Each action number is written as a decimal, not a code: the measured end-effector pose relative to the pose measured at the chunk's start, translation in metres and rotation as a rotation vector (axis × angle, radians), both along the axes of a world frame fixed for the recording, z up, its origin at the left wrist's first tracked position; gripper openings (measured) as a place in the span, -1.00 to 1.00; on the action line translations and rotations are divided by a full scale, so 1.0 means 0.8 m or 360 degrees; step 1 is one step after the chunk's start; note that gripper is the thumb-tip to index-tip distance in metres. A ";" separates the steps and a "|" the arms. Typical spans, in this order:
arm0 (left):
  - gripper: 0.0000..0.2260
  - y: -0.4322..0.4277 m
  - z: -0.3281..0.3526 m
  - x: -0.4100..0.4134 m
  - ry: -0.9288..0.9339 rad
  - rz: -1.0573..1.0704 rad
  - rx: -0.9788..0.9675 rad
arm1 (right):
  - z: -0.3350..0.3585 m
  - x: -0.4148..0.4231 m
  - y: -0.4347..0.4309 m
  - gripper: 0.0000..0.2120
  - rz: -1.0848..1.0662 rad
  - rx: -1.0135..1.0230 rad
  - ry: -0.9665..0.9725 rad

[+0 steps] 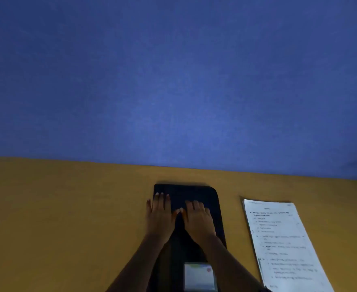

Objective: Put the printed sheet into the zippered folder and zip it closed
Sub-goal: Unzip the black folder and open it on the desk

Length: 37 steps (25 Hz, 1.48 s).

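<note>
I see both hands lying flat, palms down, on the dark zippered folder (194, 194), which sits on the yellow-brown bench (68, 207) approx. center, its far edge near the blue wall (173, 81). Left hand (160, 216) covers the folder's left edge, little finger hanging over onto the bench; its fingers (161, 200) are stretched out straight, nothing gripped. Right hand (197, 220) rests further in on the cover, fingers also spread and loose, holding nothing. The two thumbs nearly meet betw. the hands. Can't tell if the zipper is done up or undone; too dark and blurry. The printed sheet (282, 243) lies on the bench to the right of the folder, apart from it, angled a bit, text side up, untouched. A small pale card or label (198, 276) w/ a red spot shows at the folder's near end, betw. the forearms.
</note>
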<state>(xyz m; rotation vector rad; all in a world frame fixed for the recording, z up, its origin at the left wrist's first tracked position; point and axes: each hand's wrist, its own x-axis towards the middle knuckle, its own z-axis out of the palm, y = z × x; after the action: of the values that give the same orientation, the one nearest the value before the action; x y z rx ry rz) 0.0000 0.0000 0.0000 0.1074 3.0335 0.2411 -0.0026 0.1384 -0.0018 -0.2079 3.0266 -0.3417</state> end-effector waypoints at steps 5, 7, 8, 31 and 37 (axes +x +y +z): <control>-0.48 -0.014 -0.023 -0.061 -0.0043 0.0112 0.0057 | -0.012 -0.070 -0.026 -0.64 0.0161 -0.0111 -0.0123; -0.51 -0.013 -0.027 -0.083 -0.0062 0.0107 0.0025 | -0.017 -0.093 -0.036 -0.64 0.0218 -0.0132 -0.0159; -0.53 -0.015 -0.027 -0.090 -0.0056 0.0123 0.0011 | -0.018 -0.101 -0.040 -0.65 0.0240 -0.0151 -0.0155; -0.48 -0.071 -0.041 -0.184 -0.0203 0.0239 0.0048 | -0.022 -0.259 -0.122 -0.69 -0.0432 -0.0320 -0.1089; -0.53 -0.076 -0.039 -0.188 -0.0314 0.0248 0.0166 | -0.029 -0.257 -0.107 -0.54 -0.0600 -0.0480 -0.1136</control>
<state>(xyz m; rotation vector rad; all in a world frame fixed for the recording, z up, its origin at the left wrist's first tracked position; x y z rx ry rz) -0.1508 -0.0609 -0.0315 -0.1382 2.8339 0.3974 -0.2085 0.0532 -0.0250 0.3913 2.2781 -0.7191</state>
